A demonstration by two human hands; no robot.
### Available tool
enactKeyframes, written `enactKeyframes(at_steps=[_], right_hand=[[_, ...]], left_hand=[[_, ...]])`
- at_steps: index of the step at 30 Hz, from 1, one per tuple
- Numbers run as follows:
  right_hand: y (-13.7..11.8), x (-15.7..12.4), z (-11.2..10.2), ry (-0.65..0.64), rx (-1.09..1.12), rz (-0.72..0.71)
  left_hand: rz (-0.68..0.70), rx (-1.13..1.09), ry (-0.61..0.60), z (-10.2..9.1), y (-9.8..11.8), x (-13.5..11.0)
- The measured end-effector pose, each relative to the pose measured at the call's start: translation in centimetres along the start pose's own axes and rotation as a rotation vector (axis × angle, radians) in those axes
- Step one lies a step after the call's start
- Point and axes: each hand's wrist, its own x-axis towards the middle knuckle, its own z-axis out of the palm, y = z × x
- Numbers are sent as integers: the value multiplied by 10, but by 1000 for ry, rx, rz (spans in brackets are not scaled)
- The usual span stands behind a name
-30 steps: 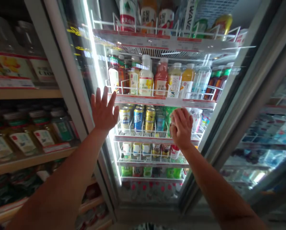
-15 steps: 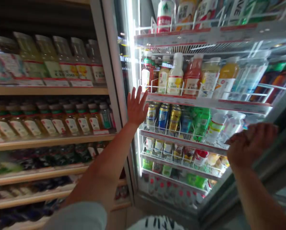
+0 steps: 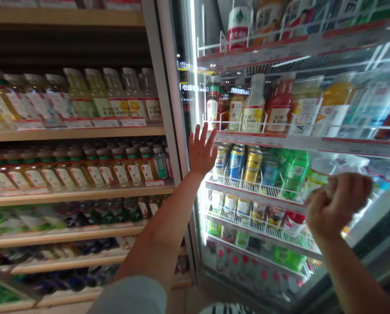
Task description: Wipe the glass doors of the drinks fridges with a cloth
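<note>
My left hand (image 3: 202, 150) is stretched out with its fingers spread. It appears to rest against the glass near the left edge of a lit drinks cooler (image 3: 273, 189). My right hand (image 3: 340, 203) is curled into a closed grip in front of the cooler's right side, blurred at the fingers. What it holds, if anything, cannot be made out. Between the hands show a blue can (image 3: 236, 163), a gold can (image 3: 253, 166) and a green bottle (image 3: 295, 172) on a wire shelf. One shelf higher are a white-labelled bottle (image 3: 253, 107) and a red one (image 3: 279, 109).
An open wooden shelf unit (image 3: 73, 133) with rows of juice bottles (image 3: 93, 170) stands at the left. A grey upright post (image 3: 164, 83) separates it from the cooler. Large bottles (image 3: 240, 26) fill the top cooler shelf. A dark frame (image 3: 374, 257) runs along the lower right.
The view has shifted left, bringing more of the wooden shelves into sight. My left hand stays spread at the cooler's left edge. My right hand remains closed, its wrist turned slightly.
</note>
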Motion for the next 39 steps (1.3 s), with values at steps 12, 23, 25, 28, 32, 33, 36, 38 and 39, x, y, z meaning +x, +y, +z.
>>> enactKeyframes(at_steps=[12, 23, 25, 28, 32, 33, 36, 38, 39], right_hand=[[-86, 11, 31, -150, 48, -194], [-145, 12, 63, -235, 132, -304], [-157, -3, 65, -319, 164, -383], [-172, -31, 69, -444, 236, -561], [-183, -32, 78, -460, 289, -646], [-184, -27, 80, -454, 286, -635], [-188, -15, 81, -427, 247, -577], [-188, -11, 81, -420, 236, -580], [-187, -8, 80, -421, 237, -593]], left_hand=[[-29, -5, -33, -1, 1, 0], [-87, -25, -110, -3, 3, 0], [-82, -26, -112, -3, 3, -1], [-59, -19, -92, -2, 1, -1], [-39, -29, -66, -1, -1, -2], [-44, -41, -68, -1, -1, -2], [-62, -49, -79, -1, -1, -1], [-55, -38, -67, -1, -1, -1], [-49, -35, -57, -1, -1, -1]])
